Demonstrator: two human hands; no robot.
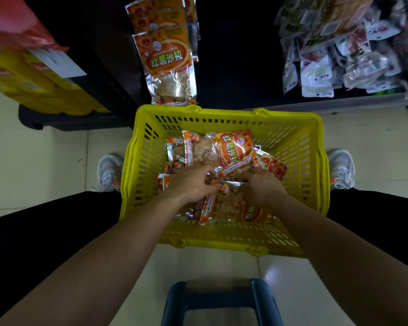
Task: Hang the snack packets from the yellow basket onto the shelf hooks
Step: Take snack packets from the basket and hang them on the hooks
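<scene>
While reaching into yellow basket point(315, 147), left hand point(193, 184) and right hand point(264, 187) are pinching same snack packet point(233, 149); pickup step; next, lifting toward hanging packets point(166, 57).

I'm looking at a shop aisle: orange snack packets point(166, 55) hang in a column on a dark shelf point(233, 55), wrapped goods point(339, 48) crowd the right, a yellow shopping basket point(313, 161) sits on pale tiles point(33, 156).

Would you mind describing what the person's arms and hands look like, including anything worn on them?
Both forearms are bare, with no sleeves in view. The left hand and right hand wear no gloves; no watch, bracelet or ring shows on either.
</scene>
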